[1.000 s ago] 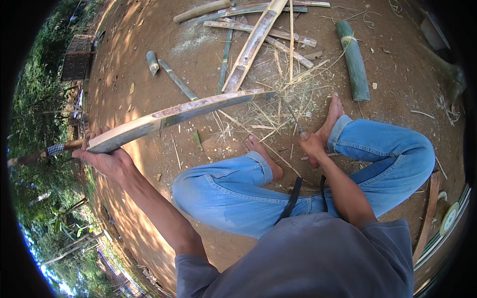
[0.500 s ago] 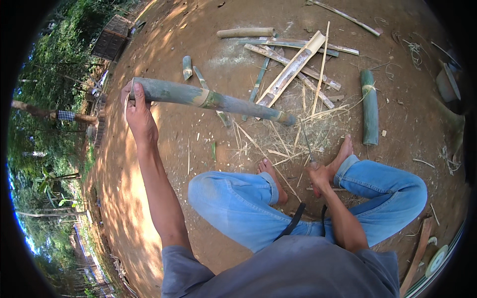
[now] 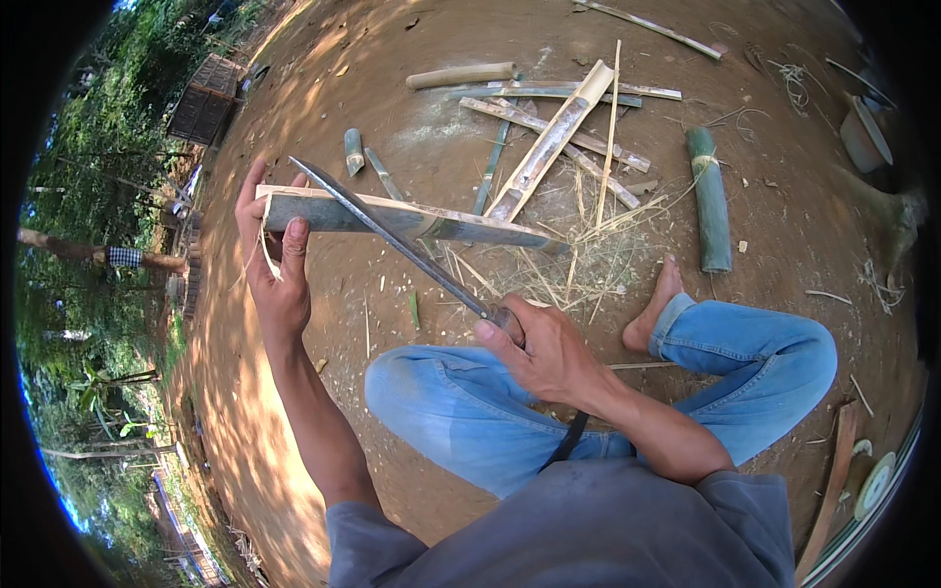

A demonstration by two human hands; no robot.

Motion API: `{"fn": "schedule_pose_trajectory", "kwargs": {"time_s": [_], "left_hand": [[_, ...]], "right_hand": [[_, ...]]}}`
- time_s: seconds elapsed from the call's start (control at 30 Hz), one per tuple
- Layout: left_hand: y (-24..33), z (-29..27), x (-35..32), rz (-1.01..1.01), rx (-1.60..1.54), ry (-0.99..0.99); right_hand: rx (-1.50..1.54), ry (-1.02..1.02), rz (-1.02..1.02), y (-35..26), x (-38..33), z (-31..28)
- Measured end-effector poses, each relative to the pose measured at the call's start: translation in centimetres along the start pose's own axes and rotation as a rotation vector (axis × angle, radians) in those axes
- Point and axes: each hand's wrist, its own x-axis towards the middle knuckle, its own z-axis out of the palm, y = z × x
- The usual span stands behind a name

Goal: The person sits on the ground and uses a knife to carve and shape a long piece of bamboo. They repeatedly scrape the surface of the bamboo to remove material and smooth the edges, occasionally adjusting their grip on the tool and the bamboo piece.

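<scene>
Outdoors on bare brown dirt (image 3: 323,412) littered with bamboo offcuts (image 3: 549,147), the left hand (image 3: 274,260) is clamping a split bamboo piece (image 3: 412,218) while the right hand (image 3: 544,348) is gripping a long blade (image 3: 392,235) laid across it.

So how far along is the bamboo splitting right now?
Done: split slats and shavings lie on the dirt. In hand: the left hand holds a half-split bamboo piece while the right hand lays the long knife across it. Left: one whole green section lies uncut.

No packages, labels, signs or screens here — none.
</scene>
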Motion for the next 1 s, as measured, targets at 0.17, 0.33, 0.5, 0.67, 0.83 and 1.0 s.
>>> {"fn": "schedule_pose_trajectory", "kwargs": {"time_s": [0.17,0.33,0.5,0.67,0.83,1.0], "left_hand": [[1.2,0.7,-0.7,0.039,-0.013,0.003],[1.0,1.2,-1.2,0.020,-0.043,0.021],[0.6,1.0,-1.1,-0.004,-0.155,0.027],[-0.8,0.4,-1.2,-0.021,-0.195,-0.004],[-1.3,0.5,-0.4,0.010,-0.228,-0.051],[-3.0,4.5,-1.4,-0.052,-0.353,0.362]], "right_hand": [[0.054,0.164,0.067,7.2,-0.4,1.1],[0.078,0.088,0.100,6.6,-2.6,1.4],[-0.044,0.193,0.350,13.6,-1.2,0.4],[-0.029,0.232,0.252,14.7,-1.2,1.8],[-0.028,0.092,0.755,25.7,-0.3,-1.6],[-0.246,0.200,0.772,29.8,-2.5,-0.7]]}}
